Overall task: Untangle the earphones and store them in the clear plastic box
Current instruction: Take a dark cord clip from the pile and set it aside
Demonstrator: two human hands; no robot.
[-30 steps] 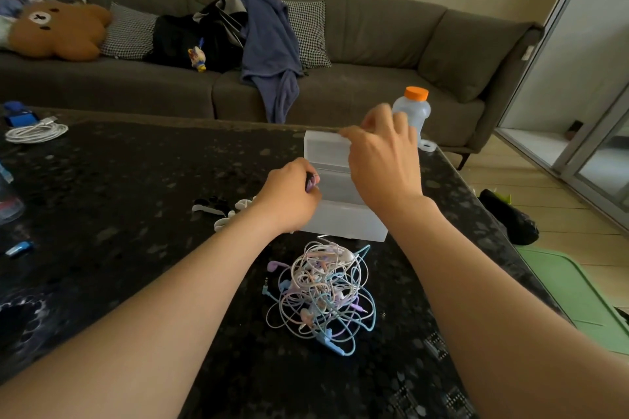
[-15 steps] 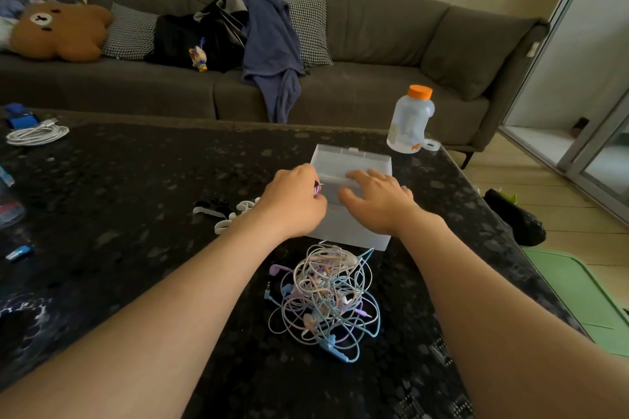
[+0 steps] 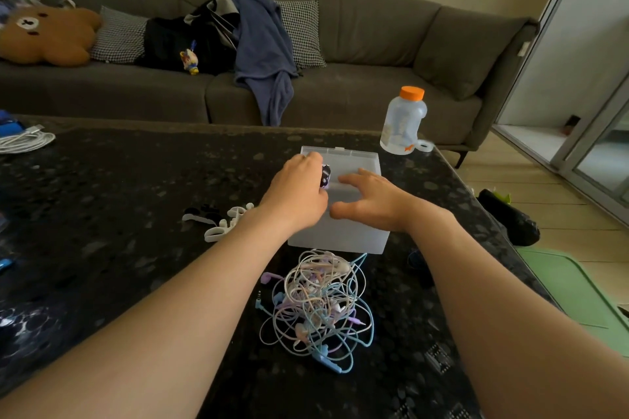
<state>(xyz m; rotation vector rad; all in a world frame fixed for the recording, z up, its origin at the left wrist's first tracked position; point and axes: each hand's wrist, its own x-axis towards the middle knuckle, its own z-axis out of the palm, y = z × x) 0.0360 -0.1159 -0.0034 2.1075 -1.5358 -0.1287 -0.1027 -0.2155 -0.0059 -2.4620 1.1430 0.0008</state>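
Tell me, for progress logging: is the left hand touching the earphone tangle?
Apart. Head view: the left hand, gripping a small purple thing, is at the clear box; the earphone tangle lies nearer, separate.

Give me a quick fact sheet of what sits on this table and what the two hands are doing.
Left hand: curled round a small purple item at the box's left side
Right hand: fingers spread on the box's top
Clear plastic box: on the table, lid down
Earphones: one tangled heap, just in front of the box
Table: dark, speckled
Bottle: orange cap, upright, beyond the box to the right
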